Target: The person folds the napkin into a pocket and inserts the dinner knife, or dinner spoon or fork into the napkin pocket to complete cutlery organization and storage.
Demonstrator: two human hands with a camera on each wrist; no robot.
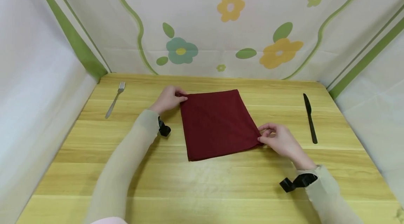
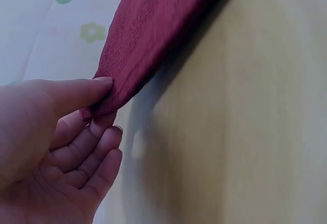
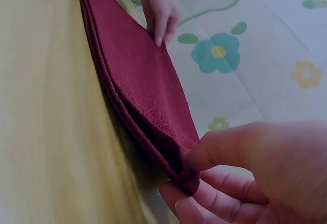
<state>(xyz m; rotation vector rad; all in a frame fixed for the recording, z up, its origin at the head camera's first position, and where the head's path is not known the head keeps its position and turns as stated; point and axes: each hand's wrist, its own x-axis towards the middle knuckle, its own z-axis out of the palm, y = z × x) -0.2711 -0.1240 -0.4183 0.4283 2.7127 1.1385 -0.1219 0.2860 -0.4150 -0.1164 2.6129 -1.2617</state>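
Observation:
A dark red cloth napkin [image 1: 217, 124], folded into a square of several layers, lies over the middle of the table. My left hand [image 1: 168, 99] pinches its far left corner between thumb and fingers; in the left wrist view that corner of the napkin [image 2: 148, 40] is raised off the wood. At the near right corner my right hand [image 1: 281, 139] holds the cloth with thumb on top and fingers beneath. The right wrist view shows the napkin's [image 3: 133, 75] layers parting slightly along the edge beside that hand.
On the left of the wooden table [image 1: 202, 189] lies a silver fork [image 1: 115, 99], tines pointing away. A black knife [image 1: 310, 118] lies to the right of my right hand. White cloth with printed flowers [image 1: 202, 24] hangs behind the table's far edge, and white cloth flanks both sides.

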